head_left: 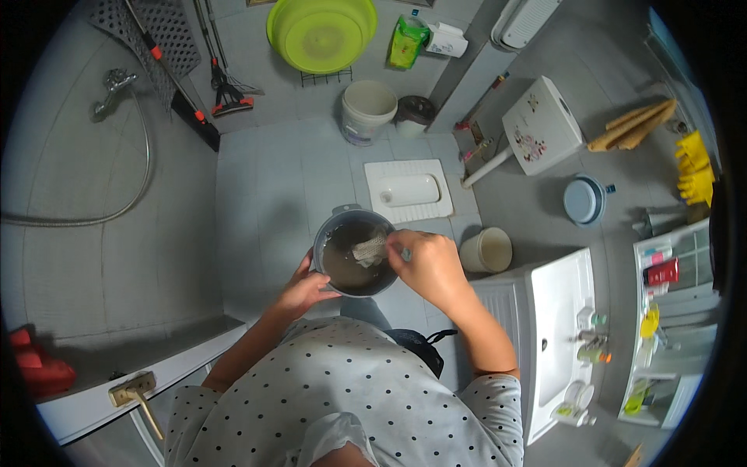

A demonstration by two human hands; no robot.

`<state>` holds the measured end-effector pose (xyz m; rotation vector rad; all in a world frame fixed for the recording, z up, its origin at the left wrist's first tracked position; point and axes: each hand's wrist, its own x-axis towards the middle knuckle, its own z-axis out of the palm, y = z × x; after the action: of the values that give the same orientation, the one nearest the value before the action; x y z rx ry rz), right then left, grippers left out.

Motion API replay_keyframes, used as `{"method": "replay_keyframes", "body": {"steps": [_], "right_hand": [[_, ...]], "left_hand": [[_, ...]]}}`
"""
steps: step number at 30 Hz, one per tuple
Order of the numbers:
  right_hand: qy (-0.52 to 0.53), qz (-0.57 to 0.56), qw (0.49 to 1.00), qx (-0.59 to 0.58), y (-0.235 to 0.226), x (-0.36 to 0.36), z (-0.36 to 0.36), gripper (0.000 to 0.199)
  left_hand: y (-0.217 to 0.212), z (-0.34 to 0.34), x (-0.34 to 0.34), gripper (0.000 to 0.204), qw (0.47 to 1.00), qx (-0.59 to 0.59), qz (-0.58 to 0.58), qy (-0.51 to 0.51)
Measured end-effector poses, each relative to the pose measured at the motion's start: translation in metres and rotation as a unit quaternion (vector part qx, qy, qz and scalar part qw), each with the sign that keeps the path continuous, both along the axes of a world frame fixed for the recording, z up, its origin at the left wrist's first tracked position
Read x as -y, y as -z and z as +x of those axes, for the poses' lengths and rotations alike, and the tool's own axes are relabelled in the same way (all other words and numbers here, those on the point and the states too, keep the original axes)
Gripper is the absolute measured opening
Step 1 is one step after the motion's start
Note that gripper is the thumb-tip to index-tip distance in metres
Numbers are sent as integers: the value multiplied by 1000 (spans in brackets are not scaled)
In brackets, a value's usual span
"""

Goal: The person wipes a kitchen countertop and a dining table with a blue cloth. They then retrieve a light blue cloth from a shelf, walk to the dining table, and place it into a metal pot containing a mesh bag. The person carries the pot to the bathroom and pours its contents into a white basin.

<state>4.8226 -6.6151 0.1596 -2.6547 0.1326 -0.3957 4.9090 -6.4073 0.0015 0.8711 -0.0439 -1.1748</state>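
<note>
A round grey basin (320,226) with murky brownish water (340,257) in it is held in front of my body. My left hand (302,291) grips its lower left rim, thumb on the edge and the other fingers beneath. Over the right side of the basin, my right hand (429,261) pinches a pale grey, textured cloth (369,250). The cloth hangs bunched above or partly in the water; I cannot tell how deep it reaches. My right fingertips are partly hidden behind the hand.
A white squat toilet (408,191) is set in the tiled floor ahead. Beyond stand a white bucket (367,111) and a dark-rimmed bin (415,114). To the right are another bucket (487,250) and a white washbasin (564,335). A shower hose (146,159) hangs on the left.
</note>
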Motion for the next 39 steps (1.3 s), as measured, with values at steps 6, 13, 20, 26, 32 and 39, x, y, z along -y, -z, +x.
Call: {"method": "replay_keyframes", "body": {"steps": [6, 13, 20, 26, 32, 39], "right_hand": [[-26, 48, 998, 28, -7, 88, 74, 6], [-63, 49, 996, 46, 16, 157, 161, 5], [-28, 50, 998, 40, 32, 211, 260, 6], [47, 63, 997, 13, 32, 255, 342, 6], [71, 50, 995, 59, 48, 309, 414, 6], [61, 96, 993, 28, 58, 382, 483, 9]], "left_hand": [[5, 55, 86, 68, 999, 24, 17, -30], [24, 145, 164, 77, 998, 41, 36, -16], [45, 257, 228, 74, 1000, 8, 23, 0], [56, 360, 284, 85, 998, -32, 3, 48], [56, 432, 334, 84, 998, -36, 42, 44], [65, 486, 400, 84, 999, -38, 29, 13]]}}
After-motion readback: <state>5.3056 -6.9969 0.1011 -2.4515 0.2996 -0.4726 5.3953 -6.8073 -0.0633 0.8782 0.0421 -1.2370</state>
